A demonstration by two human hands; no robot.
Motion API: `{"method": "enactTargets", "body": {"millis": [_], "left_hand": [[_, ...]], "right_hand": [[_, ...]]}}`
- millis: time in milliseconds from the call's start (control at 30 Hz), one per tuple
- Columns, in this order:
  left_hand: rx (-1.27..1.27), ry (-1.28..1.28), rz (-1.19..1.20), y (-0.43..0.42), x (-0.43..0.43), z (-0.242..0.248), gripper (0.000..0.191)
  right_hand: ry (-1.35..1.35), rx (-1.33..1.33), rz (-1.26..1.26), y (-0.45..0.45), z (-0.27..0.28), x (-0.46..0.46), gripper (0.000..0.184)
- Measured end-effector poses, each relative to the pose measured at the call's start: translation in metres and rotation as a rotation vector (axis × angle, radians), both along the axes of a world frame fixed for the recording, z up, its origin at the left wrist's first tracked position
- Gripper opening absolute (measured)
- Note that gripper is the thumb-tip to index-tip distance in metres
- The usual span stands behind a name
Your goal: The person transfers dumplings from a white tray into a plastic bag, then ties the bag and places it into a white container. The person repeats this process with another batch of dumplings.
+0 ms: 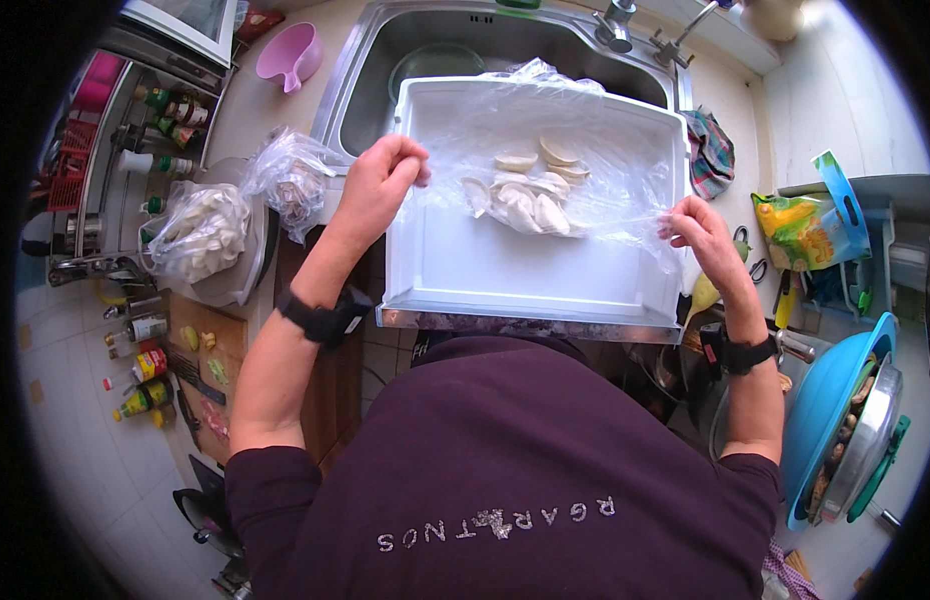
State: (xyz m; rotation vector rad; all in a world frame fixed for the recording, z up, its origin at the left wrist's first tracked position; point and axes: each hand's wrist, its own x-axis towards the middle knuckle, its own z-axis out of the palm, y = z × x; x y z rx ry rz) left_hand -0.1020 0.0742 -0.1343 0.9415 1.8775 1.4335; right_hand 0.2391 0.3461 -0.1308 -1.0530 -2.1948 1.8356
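Note:
A white refrigerator drawer [540,274] rests across the front of the sink, close to my body. Inside it a clear plastic bag [622,172] lies spread, with several pale dumplings [528,206] in or on it; which of the two I cannot tell. My left hand [386,176] pinches the bag's left edge above the drawer's left wall. At the drawer's right wall, my right hand [697,229] grips the other side of the plastic, which is stretched between both hands.
Behind the drawer is the steel sink [360,97] with its faucet [615,30]. Two filled plastic bags [202,232] and a pink ladle [291,56] stand left. A cutting board [232,330] holds cut food and a knife. Right are a checked cloth [711,154] and a blue basin [832,420].

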Motion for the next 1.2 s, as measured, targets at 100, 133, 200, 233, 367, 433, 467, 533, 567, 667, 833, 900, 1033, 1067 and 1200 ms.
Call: {"method": "enactTargets", "body": {"millis": [100, 133, 200, 233, 367, 433, 467, 533, 567, 667, 833, 900, 1033, 1067, 1200], "left_hand": [[0.036, 0.154, 0.060, 0.026, -0.001, 0.002, 0.014], [0.030, 0.214, 0.059, 0.032, -0.002, 0.003, 0.015], [-0.041, 0.259, 0.086, 0.038, -0.003, 0.004, 0.015], [-0.067, 0.282, 0.095, 0.039, -0.003, 0.005, 0.015], [-0.100, 0.235, -0.077, 0.016, -0.003, 0.012, 0.015], [-0.124, 0.192, -0.171, -0.008, 0.000, 0.020, 0.014], [-0.189, 0.256, -0.263, -0.021, 0.001, 0.025, 0.014], [-0.283, 0.367, -0.424, -0.043, 0.007, 0.029, 0.014], [-0.326, 0.419, -0.488, -0.051, 0.011, 0.029, 0.014], [-0.362, 0.541, -0.590, -0.064, 0.023, 0.021, 0.013], [-0.400, 0.677, -0.649, -0.074, 0.037, 0.012, 0.010], [-0.383, 0.715, -0.643, -0.079, 0.041, 0.012, 0.007], [-0.299, 0.747, -0.613, -0.093, 0.046, 0.015, 0.005], [-0.277, 0.744, -0.606, -0.097, 0.046, 0.016, 0.005], [-0.216, 0.676, -0.521, -0.119, 0.046, 0.023, 0.010]], "right_hand": [[-0.013, 0.033, -0.137, 0.007, -0.004, -0.007, 0.013], [0.003, 0.042, -0.159, 0.006, -0.006, -0.008, 0.013], [-0.007, 0.061, -0.141, 0.003, -0.009, -0.010, 0.013], [-0.013, 0.049, -0.147, 0.001, -0.010, -0.010, 0.013], [-0.026, -0.009, -0.026, -0.005, -0.002, 0.005, 0.010], [-0.024, -0.077, 0.105, -0.010, 0.007, 0.017, 0.009], [-0.079, -0.068, 0.156, -0.014, 0.011, 0.023, 0.009], [-0.201, -0.139, 0.290, -0.021, 0.017, 0.031, 0.010], [-0.260, -0.201, 0.350, -0.025, 0.019, 0.034, 0.010], [-0.390, 0.126, 0.461, -0.037, 0.018, 0.032, 0.009], [-0.405, 0.377, 0.658, -0.047, 0.023, 0.031, 0.012], [-0.392, 0.438, 0.715, -0.051, 0.027, 0.034, 0.013], [-0.466, 0.481, 0.659, -0.059, 0.043, 0.041, 0.017], [-0.491, 0.505, 0.648, -0.062, 0.048, 0.042, 0.017], [-0.587, 0.521, 0.646, -0.070, 0.074, 0.038, 0.015]]}}
